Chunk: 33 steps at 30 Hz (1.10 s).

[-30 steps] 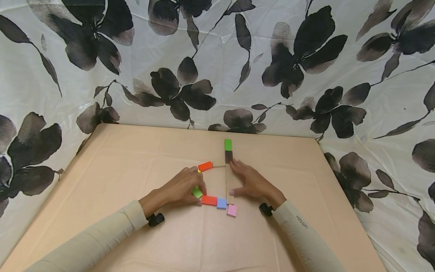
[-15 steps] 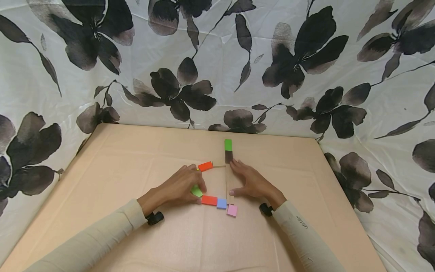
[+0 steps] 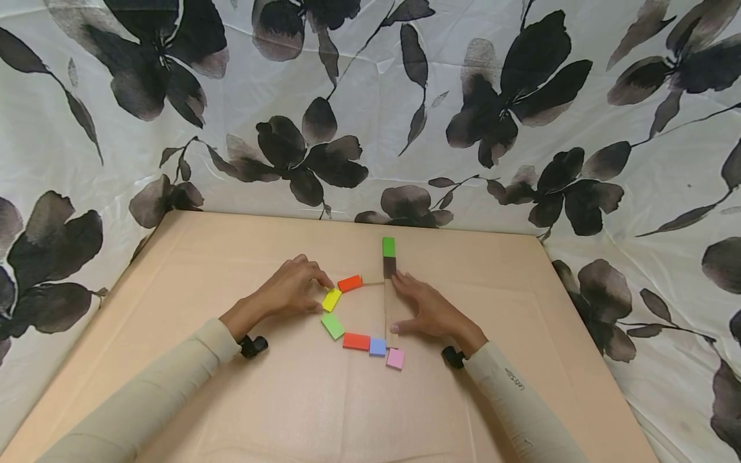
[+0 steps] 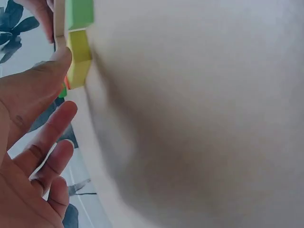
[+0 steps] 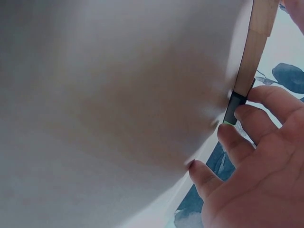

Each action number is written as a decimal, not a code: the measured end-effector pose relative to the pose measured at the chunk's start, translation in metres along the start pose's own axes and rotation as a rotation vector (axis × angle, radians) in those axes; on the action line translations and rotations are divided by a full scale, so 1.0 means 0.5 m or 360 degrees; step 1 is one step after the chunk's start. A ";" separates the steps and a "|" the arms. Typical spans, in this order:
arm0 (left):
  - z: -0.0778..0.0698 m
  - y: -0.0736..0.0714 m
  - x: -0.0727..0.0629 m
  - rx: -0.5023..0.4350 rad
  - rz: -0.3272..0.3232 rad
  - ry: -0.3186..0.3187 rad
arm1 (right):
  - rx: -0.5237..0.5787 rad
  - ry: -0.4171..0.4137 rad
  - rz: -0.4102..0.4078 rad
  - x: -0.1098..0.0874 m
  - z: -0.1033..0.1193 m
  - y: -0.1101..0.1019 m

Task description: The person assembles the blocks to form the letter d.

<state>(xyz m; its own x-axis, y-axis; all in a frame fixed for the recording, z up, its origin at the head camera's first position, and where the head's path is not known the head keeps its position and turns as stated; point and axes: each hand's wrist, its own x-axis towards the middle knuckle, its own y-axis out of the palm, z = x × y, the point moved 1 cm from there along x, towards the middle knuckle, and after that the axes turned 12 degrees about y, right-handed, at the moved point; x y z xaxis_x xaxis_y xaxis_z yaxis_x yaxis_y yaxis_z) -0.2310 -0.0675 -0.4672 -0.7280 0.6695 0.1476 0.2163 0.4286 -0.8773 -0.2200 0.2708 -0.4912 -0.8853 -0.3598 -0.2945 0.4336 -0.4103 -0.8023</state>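
Coloured blocks form a curved outline left of an upright row in the head view. My left hand [image 3: 295, 286] pinches the yellow block [image 3: 332, 299], index finger at its upper end and thumb [image 4: 61, 59] at its lower end. Below it lie a light green block [image 3: 332, 326], a red block [image 3: 356, 341] and a blue block [image 3: 377, 347]. A second red block [image 3: 350, 283] sits above. My right hand [image 3: 431, 308] rests with spread fingers along the right side of the plain wooden blocks [image 3: 391, 315], near the dark block [image 5: 233, 107].
A green block [image 3: 388, 247] tops the row beyond the dark one. The pink block [image 3: 395, 359] lies at its near end. A thin wooden piece [image 3: 373, 280] joins the upper red block to the row. A floral cloth [image 3: 370, 116] hangs behind the table [image 3: 260, 411].
My left hand has left the light green block and moved up and left to the yellow block, so both now show. The right hand stays in place.
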 end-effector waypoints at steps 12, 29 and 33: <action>-0.002 0.019 0.000 -0.0039 -0.0009 0.0018 | 0.0001 -0.0009 -0.0010 -0.002 -0.001 0.003; -0.073 0.039 0.003 0.0019 0.0012 0.0224 | -0.0027 -0.0015 -0.0015 -0.002 -0.002 0.003; -0.105 0.066 0.002 -0.0007 0.0062 0.0319 | -0.0041 -0.0021 -0.0018 0.000 -0.003 0.003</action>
<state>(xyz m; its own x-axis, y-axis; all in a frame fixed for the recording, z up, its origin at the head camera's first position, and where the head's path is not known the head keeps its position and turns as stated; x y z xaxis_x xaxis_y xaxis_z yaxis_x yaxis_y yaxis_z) -0.1903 -0.0209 -0.4720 -0.5754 0.7925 0.2021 0.2449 0.4027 -0.8820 -0.2197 0.2715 -0.4931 -0.8879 -0.3662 -0.2786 0.4189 -0.3930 -0.8186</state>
